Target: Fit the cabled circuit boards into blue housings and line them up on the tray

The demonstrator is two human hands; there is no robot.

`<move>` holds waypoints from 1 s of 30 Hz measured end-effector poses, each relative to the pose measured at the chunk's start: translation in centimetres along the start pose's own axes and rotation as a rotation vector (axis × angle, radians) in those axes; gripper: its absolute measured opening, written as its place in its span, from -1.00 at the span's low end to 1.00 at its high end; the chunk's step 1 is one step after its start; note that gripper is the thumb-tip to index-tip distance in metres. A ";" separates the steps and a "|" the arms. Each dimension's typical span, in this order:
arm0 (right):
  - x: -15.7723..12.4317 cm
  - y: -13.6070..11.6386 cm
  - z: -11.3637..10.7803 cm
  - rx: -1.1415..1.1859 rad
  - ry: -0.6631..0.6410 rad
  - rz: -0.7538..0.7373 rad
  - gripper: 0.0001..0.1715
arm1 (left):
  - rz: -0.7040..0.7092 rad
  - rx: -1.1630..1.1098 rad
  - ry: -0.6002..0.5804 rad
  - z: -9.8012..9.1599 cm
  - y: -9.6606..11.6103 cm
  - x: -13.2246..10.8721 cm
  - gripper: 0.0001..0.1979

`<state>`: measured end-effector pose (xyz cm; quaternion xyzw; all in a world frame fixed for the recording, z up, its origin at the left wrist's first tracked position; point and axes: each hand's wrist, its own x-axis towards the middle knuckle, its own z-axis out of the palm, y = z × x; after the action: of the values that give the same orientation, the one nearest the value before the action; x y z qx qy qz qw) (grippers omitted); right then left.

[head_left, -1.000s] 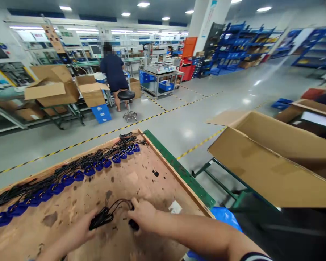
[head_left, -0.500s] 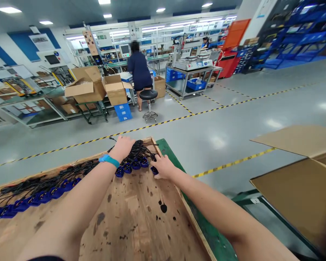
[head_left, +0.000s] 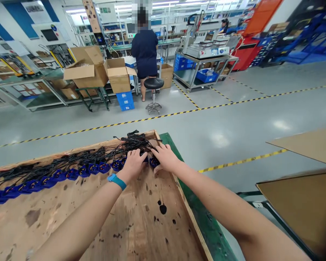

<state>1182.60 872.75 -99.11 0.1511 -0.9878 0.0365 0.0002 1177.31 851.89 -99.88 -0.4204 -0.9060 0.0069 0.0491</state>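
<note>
Several small blue housings with coloured wires inside (head_left: 93, 168) stand in a row along the far side of a shallow wooden tray (head_left: 103, 214). Their coiled black cables (head_left: 136, 139) are bunched behind them against the far wall. My right hand (head_left: 166, 158) is closed around the last blue housing (head_left: 153, 162) at the right end, by the tray's corner. Just left of it, my left hand (head_left: 134, 164), with a teal wristband, has its fingers curled down on a neighbouring housing, which it mostly hides.
The tray rests on a green table (head_left: 201, 214). An open cardboard box (head_left: 299, 203) is close on the right. Across the taped floor, a person (head_left: 145, 52) stands at a bench near a black stool (head_left: 153, 84) and more cardboard boxes (head_left: 119, 78).
My left hand has come down from the cables to the housings, nearer my right hand. My right hand stays on the end housing. The view has tilted downward.
</note>
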 end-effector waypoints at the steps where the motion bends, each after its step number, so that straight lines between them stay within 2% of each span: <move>1: 0.1 0.0 -0.1 0.003 -0.001 0.000 0.27 | -0.002 -0.004 0.004 -0.1 -0.1 -0.1 -0.57; 6: 1.0 0.0 0.0 0.101 -0.020 0.034 -0.03 | 0.015 -0.063 0.053 -0.6 0.4 -0.6 -0.54; 10: 1.3 0.2 0.0 0.135 -0.012 0.064 -0.19 | 0.033 -0.114 0.057 0.0 1.1 -0.1 -0.31; 14: 0.8 0.3 -0.3 0.130 -0.016 0.094 -0.30 | -0.014 -0.090 0.043 1.0 1.4 0.6 -0.49; 21: 0.6 -0.5 -0.5 0.129 0.002 0.192 -0.43 | -0.088 0.017 0.076 1.5 2.5 0.5 -0.62; 25: 1.0 -0.9 -0.6 0.126 0.001 0.223 -0.63 | -0.122 0.031 0.082 1.3 2.7 0.4 -0.64; 30: 1.2 -1.1 -1.2 0.122 -0.023 0.238 -0.66 | -0.178 0.002 0.094 1.0 2.9 0.6 -0.65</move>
<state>1181.77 871.44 -97.83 0.0329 -0.9947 0.0945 -0.0249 1179.01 854.24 -100.98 -0.3381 -0.9364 -0.0166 0.0924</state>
